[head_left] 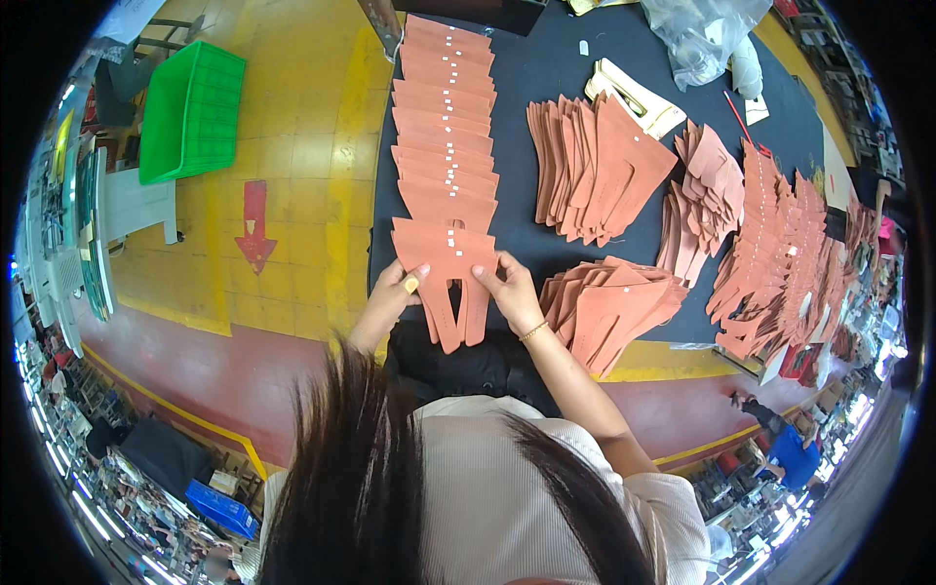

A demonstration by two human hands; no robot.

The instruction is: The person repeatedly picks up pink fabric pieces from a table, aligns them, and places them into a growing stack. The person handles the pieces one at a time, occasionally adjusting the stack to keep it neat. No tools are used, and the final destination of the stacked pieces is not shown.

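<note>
Thumbs on top, the L hand [398, 290] at 8 o'clock & the R hand [511, 294] at 4 o'clock are each clamped on a side edge of a forked salmon leather-like panel [439, 255]; it sits in front of the torso at the table's near edge, legs toward 6 o'clock. A yellow finger wrap [410, 284] covers the L thumb tip; a thin bracelet [532, 331] rings the R wrist.

To hold it well, the worker prob. needs light, even thumb pressure, both sides level, no creasing at the slot, & layers squared so legs match; the R leg looks doubled & slightly off, worth evening up. White stickers should stay uncovered.

At 12 o'clock, an overlapped row of like panels [444, 125] runs up the black table [522, 88]. Fanned panel stack [597, 166] at 2, lower panel stack [612, 304] just past 3, bigger panel piles [765, 244] approx. 3, further out. Clear plastic bag [704, 41] betw. 1 & 2; green crate [195, 107] at 10, off the table.

Hard to tell: other fingertips mostly hidden under the panel; layer count unclear; sticker marks too small to read; bag contents n/a; row's far end near the top of view; far R piles squeezed by the fisheye rim.
</note>
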